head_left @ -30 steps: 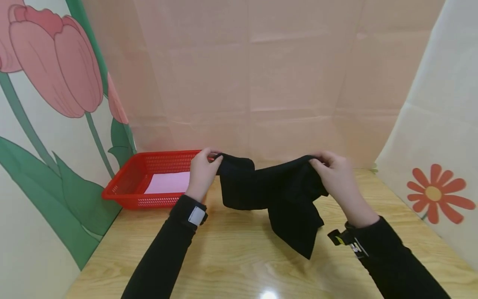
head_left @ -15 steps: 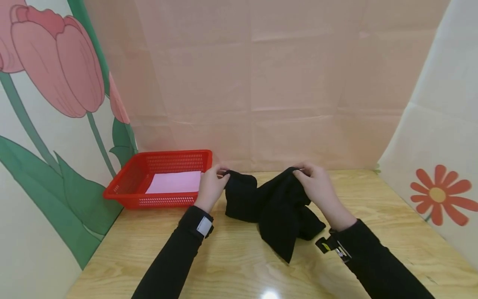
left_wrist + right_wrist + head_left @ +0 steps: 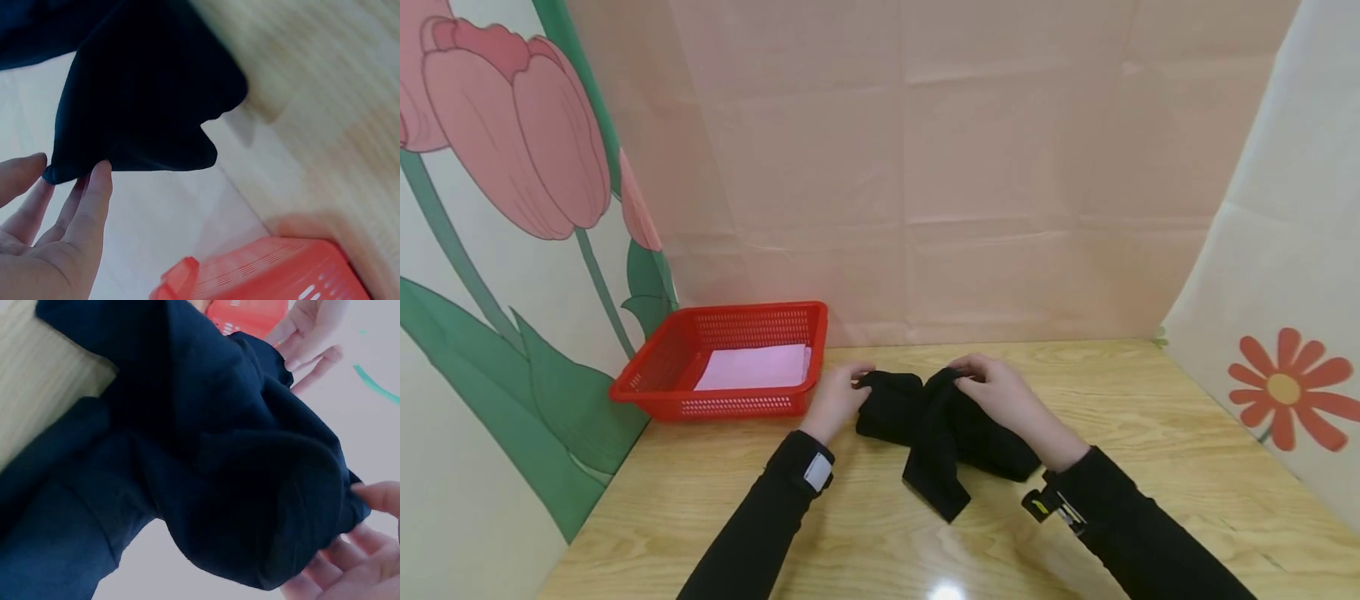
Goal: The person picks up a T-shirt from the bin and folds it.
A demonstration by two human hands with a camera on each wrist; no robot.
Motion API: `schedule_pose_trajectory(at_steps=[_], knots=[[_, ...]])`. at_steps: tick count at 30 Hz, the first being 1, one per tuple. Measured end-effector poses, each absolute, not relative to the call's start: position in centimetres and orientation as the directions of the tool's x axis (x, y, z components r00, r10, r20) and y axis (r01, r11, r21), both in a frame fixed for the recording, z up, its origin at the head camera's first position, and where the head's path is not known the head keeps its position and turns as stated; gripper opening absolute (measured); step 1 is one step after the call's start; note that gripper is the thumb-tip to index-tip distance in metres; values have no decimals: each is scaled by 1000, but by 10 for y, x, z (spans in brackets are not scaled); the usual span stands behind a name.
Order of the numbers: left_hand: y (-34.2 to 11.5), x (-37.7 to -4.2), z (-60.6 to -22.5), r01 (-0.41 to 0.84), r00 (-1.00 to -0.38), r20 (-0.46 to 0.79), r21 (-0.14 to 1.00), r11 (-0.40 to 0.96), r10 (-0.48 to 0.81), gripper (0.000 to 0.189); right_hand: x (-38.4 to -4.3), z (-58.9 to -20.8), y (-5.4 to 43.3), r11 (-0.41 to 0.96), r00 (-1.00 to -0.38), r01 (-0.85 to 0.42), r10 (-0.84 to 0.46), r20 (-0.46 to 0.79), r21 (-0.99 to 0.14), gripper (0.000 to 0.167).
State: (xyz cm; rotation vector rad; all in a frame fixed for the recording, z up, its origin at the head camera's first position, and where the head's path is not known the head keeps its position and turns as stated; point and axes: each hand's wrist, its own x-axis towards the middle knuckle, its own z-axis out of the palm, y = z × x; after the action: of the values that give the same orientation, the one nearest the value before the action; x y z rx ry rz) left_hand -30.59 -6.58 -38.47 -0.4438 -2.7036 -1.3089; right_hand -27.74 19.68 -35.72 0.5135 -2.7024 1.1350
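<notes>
Black cloth [image 3: 889, 408] gripped at two places over the wooden table [image 3: 865, 542]
The cloth is plain, creased and doubled over, one flap angled toward the person; a red basket [image 3: 730, 407] holding a pink sheet [image 3: 756, 367] stands to its left. The left hand [image 3: 837, 400], between basket and cloth, pinches the left edge; the right hand [image 3: 1000, 397] pinches the gathered top, both forearms angled inward
</notes>
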Motion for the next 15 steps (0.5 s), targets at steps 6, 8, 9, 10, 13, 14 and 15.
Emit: schedule_pose_trajectory(at_steps=[6, 8, 9, 10, 13, 14, 15], knots=[[-62, -305, -398, 298, -954, 196, 695, 654, 227, 32, -274, -364, 190, 624, -921, -379, -326, 212, -684, 31], [-61, -304, -401, 296, -955, 201, 691, 660, 218, 32, -272, -365, 188, 621, -917, -381, -349, 193, -685, 33], [-62, -303, -402, 295, -955, 204, 695, 655, 214, 31, -271, -365, 187, 620, -916, -379, -358, 182, -687, 34], [-62, -303, -402, 291, -957, 204, 702, 650, 208, 31, -270, -365, 186, 617, -914, -379, -366, 175, -689, 35], [-64, -300, -401, 264, -964, 184, 737, 622, 191, 31, -267, -365, 186, 615, -907, -388, -386, 168, -686, 37], [-64, -299, -400, 253, -967, 175, 751, 610, 185, 31, -266, -364, 187, 613, -907, -388, -387, 167, -688, 37], [-65, -298, -399, 244, -969, 168, 762, 599, 182, 31, -264, -364, 187, 613, -906, -391, -390, 167, -687, 37]])
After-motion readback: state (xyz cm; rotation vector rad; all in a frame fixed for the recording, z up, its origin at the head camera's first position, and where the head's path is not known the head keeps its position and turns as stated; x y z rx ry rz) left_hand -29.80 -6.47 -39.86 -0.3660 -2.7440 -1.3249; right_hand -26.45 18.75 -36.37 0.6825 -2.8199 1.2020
